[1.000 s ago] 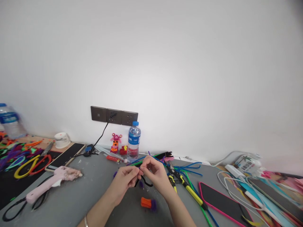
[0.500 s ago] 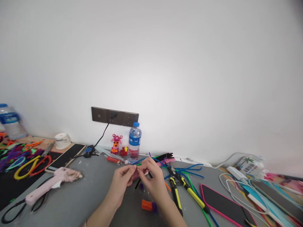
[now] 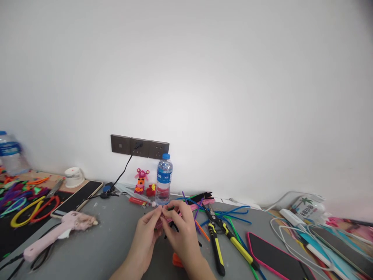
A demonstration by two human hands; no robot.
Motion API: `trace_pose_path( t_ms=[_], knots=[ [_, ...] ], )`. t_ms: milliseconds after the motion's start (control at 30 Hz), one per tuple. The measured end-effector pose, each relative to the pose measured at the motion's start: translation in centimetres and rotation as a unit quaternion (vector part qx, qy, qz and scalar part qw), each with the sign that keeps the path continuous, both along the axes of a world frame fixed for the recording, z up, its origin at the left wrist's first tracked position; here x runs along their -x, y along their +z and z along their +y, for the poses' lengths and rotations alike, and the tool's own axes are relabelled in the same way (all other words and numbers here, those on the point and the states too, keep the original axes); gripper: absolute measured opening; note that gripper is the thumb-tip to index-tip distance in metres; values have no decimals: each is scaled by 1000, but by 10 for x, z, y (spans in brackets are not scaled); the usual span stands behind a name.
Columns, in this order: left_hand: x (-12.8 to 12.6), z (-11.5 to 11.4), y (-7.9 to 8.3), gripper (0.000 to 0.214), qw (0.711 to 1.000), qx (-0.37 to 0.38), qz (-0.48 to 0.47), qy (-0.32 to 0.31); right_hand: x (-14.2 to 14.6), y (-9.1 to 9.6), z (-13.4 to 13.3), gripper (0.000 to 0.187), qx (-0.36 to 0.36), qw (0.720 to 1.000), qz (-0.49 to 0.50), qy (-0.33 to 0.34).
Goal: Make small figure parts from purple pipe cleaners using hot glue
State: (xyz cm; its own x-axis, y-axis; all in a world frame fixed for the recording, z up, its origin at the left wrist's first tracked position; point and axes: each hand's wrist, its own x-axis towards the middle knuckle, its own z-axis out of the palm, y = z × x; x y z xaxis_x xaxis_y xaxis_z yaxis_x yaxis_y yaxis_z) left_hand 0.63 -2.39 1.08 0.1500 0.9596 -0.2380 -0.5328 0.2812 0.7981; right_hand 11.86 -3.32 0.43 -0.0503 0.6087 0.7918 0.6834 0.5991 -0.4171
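With fingers point(image 3: 157, 214) of left hand point(image 3: 144, 233) and right hand point(image 3: 183, 235) pinched close together, apparently on a mostly hidden pink stem point(image 3: 159, 224) between them, seems part-way through shaping, with orange piece point(image 3: 177, 259) below lying separate.

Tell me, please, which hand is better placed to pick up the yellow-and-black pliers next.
Probably the right hand: the yellow-and-black pliers lie to its right, handles towards the person, while the left hand is farther off. The hands meet closely, so it may need freeing first.
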Motion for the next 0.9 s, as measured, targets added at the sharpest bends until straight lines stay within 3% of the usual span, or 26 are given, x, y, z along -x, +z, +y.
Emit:
trace_pose_path(
  t_ms=[167,433,700,900],
  knots=[
    [-1,-1,-1,33,1000,-18,8,-18,-2,-1,2,14,-16,999,-8,-34],
    [3,4,0,34,998,-20,24,-55,-10,1,5,15,1,1000,-10,-18],
    [10,15,-2,37,985,-110,131,-21,-15,4,7,13,81,995,62,23],
    [14,19,-3,35,972,-160,167,-32,-15,5,7,13,143,972,167,84]
  ],
)
